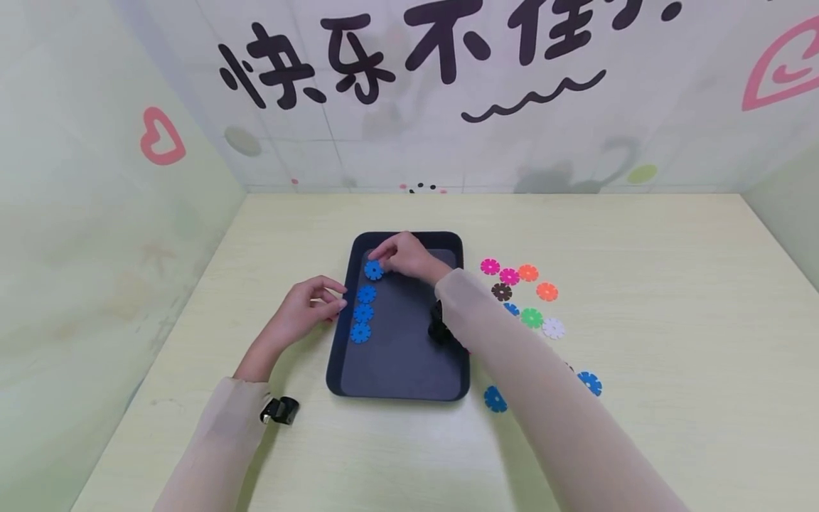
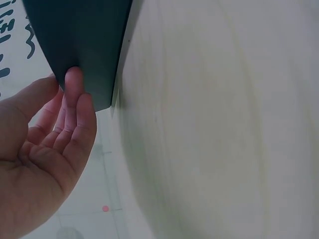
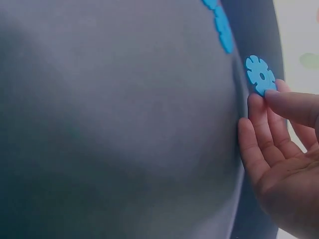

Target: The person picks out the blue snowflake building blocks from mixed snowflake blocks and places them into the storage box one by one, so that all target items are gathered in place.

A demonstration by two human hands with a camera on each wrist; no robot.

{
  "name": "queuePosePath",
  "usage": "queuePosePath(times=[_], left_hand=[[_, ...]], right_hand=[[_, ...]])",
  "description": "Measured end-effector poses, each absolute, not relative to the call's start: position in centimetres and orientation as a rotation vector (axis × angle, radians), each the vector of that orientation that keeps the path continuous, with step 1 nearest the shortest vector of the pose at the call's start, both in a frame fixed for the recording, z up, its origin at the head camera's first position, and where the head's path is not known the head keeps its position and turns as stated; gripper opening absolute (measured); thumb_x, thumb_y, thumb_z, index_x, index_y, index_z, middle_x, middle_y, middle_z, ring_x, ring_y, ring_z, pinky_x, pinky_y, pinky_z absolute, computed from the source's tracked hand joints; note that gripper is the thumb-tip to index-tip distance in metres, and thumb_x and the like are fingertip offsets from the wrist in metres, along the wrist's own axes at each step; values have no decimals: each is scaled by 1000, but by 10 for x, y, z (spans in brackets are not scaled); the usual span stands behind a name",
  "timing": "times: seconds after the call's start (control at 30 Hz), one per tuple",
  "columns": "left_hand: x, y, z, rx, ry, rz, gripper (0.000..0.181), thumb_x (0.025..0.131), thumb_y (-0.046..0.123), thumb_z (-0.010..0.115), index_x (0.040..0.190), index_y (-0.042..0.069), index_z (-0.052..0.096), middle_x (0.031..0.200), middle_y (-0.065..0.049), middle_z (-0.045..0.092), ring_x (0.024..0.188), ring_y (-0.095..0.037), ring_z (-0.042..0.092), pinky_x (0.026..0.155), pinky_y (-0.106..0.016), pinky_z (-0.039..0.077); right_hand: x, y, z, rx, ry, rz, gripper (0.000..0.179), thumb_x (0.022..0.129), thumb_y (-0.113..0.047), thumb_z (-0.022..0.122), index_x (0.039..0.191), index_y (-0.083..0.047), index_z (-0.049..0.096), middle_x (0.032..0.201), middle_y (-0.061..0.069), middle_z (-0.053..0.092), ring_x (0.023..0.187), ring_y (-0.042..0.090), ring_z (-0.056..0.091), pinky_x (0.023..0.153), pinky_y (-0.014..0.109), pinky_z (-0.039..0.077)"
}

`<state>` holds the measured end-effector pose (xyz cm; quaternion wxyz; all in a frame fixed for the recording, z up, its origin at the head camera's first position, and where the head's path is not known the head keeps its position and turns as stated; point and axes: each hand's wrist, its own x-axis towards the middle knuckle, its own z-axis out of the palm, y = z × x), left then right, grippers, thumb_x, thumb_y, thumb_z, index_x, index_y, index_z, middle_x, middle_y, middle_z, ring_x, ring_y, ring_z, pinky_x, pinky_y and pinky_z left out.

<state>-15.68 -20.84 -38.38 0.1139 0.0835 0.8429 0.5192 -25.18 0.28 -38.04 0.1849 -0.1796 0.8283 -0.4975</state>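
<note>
My right hand (image 1: 409, 257) pinches a blue notched interlocking disc (image 3: 258, 73) between thumb and fingers, over the far left part of the dark tray (image 1: 403, 363). Just nearer than it, a column of three blue discs (image 1: 363, 313) lies along the tray's left side, edges touching or nearly so. Part of that column shows at the top of the right wrist view. On the left, my left hand (image 1: 308, 309) rests its loosely bent fingers against the tray's outer wall (image 2: 94, 55), with the thumb at the rim.
Right of the tray lie loose discs: pink (image 1: 490, 267), orange (image 1: 547, 291), dark brown (image 1: 502, 291), green (image 1: 531, 317), white (image 1: 553, 328) and blue (image 1: 495, 399). My right sleeve (image 1: 512, 355) crosses the tray's right edge and covers part of this group. A wall stands behind the table.
</note>
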Motion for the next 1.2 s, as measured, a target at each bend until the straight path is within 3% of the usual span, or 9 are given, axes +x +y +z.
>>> queuePosePath(times=[0.4, 0.73, 1.2], left_hand=[[-157, -208, -382, 236, 2466, 1515, 26, 90, 8, 59, 111, -5, 55, 84, -17, 63, 69, -22, 63, 67, -35, 54], [-156, -207, -381, 230, 2458, 1512, 27, 90, 9, 59, 112, -5, 54, 85, -17, 62, 69, -21, 63, 67, -35, 54], [-156, -207, -382, 229, 2460, 1521, 27, 89, 8, 60, 112, -5, 54, 85, -17, 62, 69, -21, 63, 67, -35, 54]], right_hand=[[-252, -2, -389, -480, 2375, -1387, 19, 84, 1, 62, 100, -2, 71, 93, 10, 68, 82, 17, 60, 68, 23, 48], [-251, -8, -389, -489, 2469, -1296, 19, 85, 0, 61, 100, -3, 71, 97, 9, 67, 78, 17, 57, 61, 20, 43], [-249, -10, -388, -490, 2489, -1290, 17, 85, -1, 62, 100, -2, 71, 99, 10, 68, 88, 18, 59, 70, 22, 48]])
